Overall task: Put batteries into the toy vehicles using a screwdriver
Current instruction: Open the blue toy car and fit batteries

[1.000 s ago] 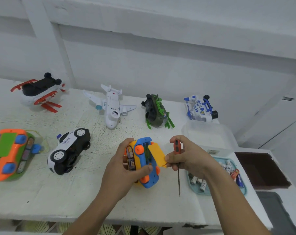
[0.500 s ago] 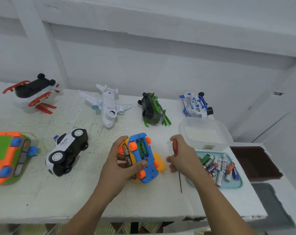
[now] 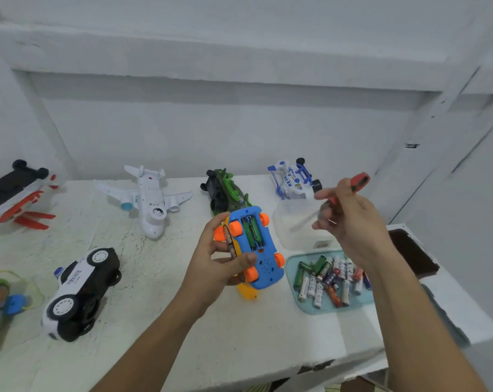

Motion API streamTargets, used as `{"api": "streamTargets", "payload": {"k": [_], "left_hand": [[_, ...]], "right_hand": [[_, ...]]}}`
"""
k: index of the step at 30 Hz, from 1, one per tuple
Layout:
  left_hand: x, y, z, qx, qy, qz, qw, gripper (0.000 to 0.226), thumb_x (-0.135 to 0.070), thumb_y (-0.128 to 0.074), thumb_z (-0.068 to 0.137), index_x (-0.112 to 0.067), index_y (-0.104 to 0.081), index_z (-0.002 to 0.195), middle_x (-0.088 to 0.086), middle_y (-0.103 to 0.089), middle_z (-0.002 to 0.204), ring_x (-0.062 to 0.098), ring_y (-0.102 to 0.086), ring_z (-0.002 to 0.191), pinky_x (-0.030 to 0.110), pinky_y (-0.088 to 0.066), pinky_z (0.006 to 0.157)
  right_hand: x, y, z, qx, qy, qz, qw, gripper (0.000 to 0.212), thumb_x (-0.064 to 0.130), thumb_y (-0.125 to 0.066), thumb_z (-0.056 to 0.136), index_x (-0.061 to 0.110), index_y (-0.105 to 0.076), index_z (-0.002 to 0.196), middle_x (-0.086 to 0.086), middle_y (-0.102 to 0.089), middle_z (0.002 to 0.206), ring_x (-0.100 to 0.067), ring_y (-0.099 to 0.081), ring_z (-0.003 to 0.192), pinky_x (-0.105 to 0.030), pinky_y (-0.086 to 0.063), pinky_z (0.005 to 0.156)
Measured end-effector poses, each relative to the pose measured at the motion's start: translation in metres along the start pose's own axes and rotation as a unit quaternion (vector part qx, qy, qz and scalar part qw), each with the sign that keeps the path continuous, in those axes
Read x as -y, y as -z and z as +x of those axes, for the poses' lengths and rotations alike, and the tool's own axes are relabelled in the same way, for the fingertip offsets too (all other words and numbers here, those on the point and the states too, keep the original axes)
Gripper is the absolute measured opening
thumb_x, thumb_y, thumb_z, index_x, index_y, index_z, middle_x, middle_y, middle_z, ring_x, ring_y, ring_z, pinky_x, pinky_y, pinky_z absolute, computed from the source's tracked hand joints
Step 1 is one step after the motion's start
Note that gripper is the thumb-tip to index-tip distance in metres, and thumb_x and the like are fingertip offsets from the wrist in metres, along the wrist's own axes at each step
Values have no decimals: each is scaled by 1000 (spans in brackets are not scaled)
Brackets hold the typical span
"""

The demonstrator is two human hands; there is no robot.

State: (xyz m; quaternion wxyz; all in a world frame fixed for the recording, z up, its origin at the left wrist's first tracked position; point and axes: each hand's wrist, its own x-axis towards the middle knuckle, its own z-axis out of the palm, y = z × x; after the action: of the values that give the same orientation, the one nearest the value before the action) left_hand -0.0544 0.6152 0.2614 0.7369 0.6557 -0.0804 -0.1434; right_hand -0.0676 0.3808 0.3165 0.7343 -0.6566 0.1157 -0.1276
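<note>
The left hand [image 3: 217, 264] grips a blue and yellow toy car [image 3: 260, 258] upside down above the white table [image 3: 160, 292], thumb across the underside near a rear wheel and fingers curled around the far side. The battery compartment in the car's blue underside is open, and green batteries [image 3: 251, 230] sit inside it. A yellow piece [image 3: 246, 292], apparently the compartment cover, lies on the table just below the car.

The right hand [image 3: 350, 222] is raised to the right of the car, fingers closed around a red-handled screwdriver [image 3: 358, 181]. Its shaft is blurred and points down and left, over a clear plastic container [image 3: 296, 230].

A teal tray [image 3: 333, 309] near the right forearm holds a pile of loose batteries [image 3: 327, 278]. A white toy airplane [image 3: 150, 202], a green toy vehicle [image 3: 225, 190] and a blue and white toy [image 3: 293, 181] stand along the back of the table, and a police car [image 3: 81, 290] lies on its side at the left.
</note>
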Motion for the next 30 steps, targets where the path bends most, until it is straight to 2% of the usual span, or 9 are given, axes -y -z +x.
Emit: {"api": "streamTargets", "payload": {"k": [3,6,8,11,15,21,23,26,30], "left_hand": [[-5,-19,20,18,-7,6,1000,74,-21,-80,66,-44,-48,128,10,-57,101,21,-75,78,32,-59,58],[-8,-41,40,32,-12,4,999,74,-17,-79,69,-42,-48,131,12,-58,106,18,-75,80,33,-60,60],[-10,-52,50,40,-14,0,999,71,-18,-79,68,-43,-50,128,15,-60,108,16,-75,82,36,-61,62],[-11,-72,69,41,-16,-3,999,74,-21,-80,68,-45,-49,131,15,-61,110,12,-73,86,42,-62,69],[-11,-90,91,24,-26,10,999,73,-22,-79,72,-48,-48,133,18,-57,119,6,-71,85,43,-62,71],[-11,-107,114,-6,-2,-27,1000,67,-31,-77,67,-59,-50,121,13,-60,106,15,-73,89,36,-60,69],[-10,-109,120,-18,3,-37,999,64,-32,-77,66,-61,-50,117,11,-59,102,16,-73,88,37,-60,69],[-9,-111,126,-22,11,-37,999,62,-33,-76,67,-61,-51,116,18,-57,108,20,-73,92,38,-60,69],[-8,-116,132,-20,21,-33,999,63,-33,-76,67,-58,-52,119,27,-55,119,21,-74,89,36,-60,65]], "right_hand": [[7,12,11,50,14,90,995,50,49,-50,84,4,-66,98,-8,-71,78,-19,-67,72,-32,-58,69],[8,23,29,85,32,126,988,46,45,-78,68,8,-68,93,-12,-73,82,-24,-71,83,-35,-59,77],[7,26,41,92,45,127,987,45,37,-87,61,9,-68,90,-15,-72,83,-29,-71,87,-40,-58,80],[14,34,61,96,52,82,991,31,33,-71,80,8,-57,93,-18,-72,84,-34,-71,92,-46,-56,85],[20,39,82,118,73,16,990,20,24,-53,94,5,-50,98,-24,-71,91,-31,-71,96,-40,-58,83],[19,55,97,148,133,-38,979,13,15,-57,92,4,-50,90,-21,-69,86,-27,-71,97,-37,-59,81],[13,59,96,151,149,-46,976,18,21,-61,87,7,-50,88,-14,-67,82,-26,-71,95,-35,-59,78],[0,63,96,149,167,-63,973,16,32,-67,83,23,-55,83,-7,-66,78,-29,-71,91,-40,-58,80],[-12,68,100,139,174,-78,972,13,14,-65,89,20,-56,82,-9,-70,79,-26,-71,88,-35,-57,81]]}}
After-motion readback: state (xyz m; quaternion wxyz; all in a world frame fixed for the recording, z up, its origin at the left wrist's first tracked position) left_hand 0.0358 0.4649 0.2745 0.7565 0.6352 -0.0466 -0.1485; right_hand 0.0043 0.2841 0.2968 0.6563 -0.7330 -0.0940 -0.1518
